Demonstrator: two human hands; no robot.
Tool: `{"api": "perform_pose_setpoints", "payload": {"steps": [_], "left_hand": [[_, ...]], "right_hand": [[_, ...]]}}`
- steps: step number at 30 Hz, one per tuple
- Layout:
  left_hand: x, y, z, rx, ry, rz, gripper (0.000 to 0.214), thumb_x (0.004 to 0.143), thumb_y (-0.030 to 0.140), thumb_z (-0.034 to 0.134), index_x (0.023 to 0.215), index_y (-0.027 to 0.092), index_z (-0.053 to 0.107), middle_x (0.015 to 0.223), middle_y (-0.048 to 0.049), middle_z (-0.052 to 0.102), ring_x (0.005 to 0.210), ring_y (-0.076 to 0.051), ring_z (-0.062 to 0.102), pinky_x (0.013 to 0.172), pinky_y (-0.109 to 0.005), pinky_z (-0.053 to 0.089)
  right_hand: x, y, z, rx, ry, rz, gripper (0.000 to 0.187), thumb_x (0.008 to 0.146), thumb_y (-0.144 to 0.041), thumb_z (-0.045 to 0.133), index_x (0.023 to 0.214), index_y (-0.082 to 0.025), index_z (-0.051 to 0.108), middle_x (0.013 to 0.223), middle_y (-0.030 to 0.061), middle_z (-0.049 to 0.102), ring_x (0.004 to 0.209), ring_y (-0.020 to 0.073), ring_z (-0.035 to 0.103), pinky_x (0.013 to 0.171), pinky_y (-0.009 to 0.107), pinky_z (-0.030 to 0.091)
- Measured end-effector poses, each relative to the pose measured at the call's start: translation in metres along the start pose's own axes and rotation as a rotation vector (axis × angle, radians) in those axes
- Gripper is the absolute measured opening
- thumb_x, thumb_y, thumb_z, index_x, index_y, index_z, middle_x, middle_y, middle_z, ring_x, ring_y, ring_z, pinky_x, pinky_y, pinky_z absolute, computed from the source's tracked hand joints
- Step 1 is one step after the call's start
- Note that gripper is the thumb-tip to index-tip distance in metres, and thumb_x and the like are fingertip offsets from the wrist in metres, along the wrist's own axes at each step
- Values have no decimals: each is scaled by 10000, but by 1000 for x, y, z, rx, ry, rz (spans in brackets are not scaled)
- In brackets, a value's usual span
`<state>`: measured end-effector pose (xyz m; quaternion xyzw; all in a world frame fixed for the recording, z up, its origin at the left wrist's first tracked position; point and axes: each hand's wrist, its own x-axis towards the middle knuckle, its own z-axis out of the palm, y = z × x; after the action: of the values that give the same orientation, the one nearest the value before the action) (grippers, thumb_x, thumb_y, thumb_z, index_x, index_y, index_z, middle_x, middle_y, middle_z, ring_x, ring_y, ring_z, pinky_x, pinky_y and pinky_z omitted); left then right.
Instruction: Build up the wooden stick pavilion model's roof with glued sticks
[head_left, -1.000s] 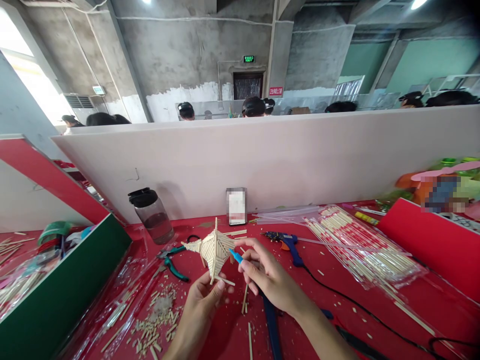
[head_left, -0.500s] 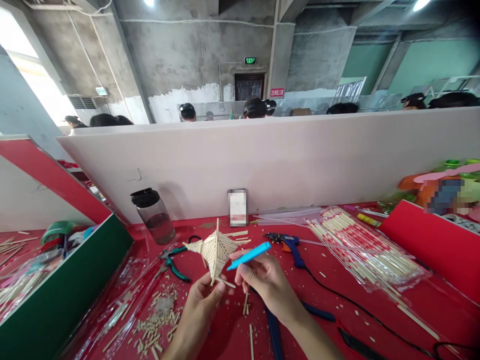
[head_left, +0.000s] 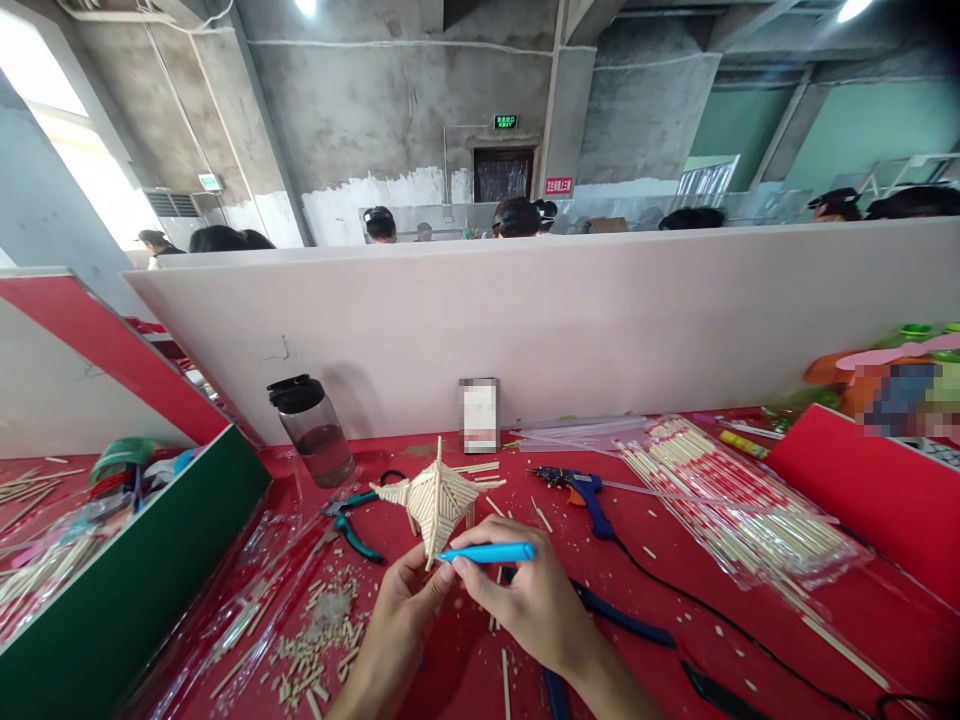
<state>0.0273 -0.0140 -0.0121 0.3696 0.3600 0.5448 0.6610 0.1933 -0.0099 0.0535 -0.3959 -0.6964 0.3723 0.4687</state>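
My left hand (head_left: 401,615) pinches the lower tip of a star-shaped model made of glued wooden sticks (head_left: 435,497) and holds it upright above the red table (head_left: 660,585). My right hand (head_left: 525,595) grips a blue pen-like tool (head_left: 487,552), lying almost level, its tip touching the model's lower part near my left thumb.
Green-handled pliers (head_left: 352,520) and cut stick bits (head_left: 315,650) lie left of the hands. A blue glue gun (head_left: 581,490) with black cord, packs of sticks (head_left: 735,510), a dark-lidded jar (head_left: 311,430) and a white partition (head_left: 555,320) stand behind. A green-edged board (head_left: 135,580) borders the left.
The blue tool swung from pointing at the model's right side to lying level, and my right hand dropped lower, closing in on my left hand at the model's bottom tip.
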Motion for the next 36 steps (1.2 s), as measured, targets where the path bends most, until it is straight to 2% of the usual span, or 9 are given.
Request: {"api": "perform_pose_setpoints", "payload": {"steps": [14, 19, 36], "left_hand": [[2, 0, 0, 12, 5, 12, 359, 715, 376, 892, 986, 156, 805, 833, -70, 736, 749, -166, 623, 716, -241, 497], [1, 0, -1, 17, 11, 15, 328, 718, 379, 888, 934, 148, 801, 777, -50, 714, 677, -139, 591, 646, -216, 467], [1, -1, -1, 4, 12, -4, 313, 732, 360, 881, 950, 152, 797, 771, -49, 717, 669, -139, 596, 654, -228, 476]], "right_hand": [[-1, 2, 1, 15, -14, -2, 94, 869, -201, 673, 893, -221, 762, 858, 10, 740, 806, 174, 701, 779, 267, 533], [0, 4, 1, 24, -12, 4, 99, 874, -210, 670, 908, -213, 764, 864, 18, 744, 806, 178, 704, 774, 272, 540], [1, 3, 0, 21, -7, 1, 110, 884, -238, 661, 913, -219, 766, 881, 30, 757, 826, 194, 708, 797, 294, 549]]}}
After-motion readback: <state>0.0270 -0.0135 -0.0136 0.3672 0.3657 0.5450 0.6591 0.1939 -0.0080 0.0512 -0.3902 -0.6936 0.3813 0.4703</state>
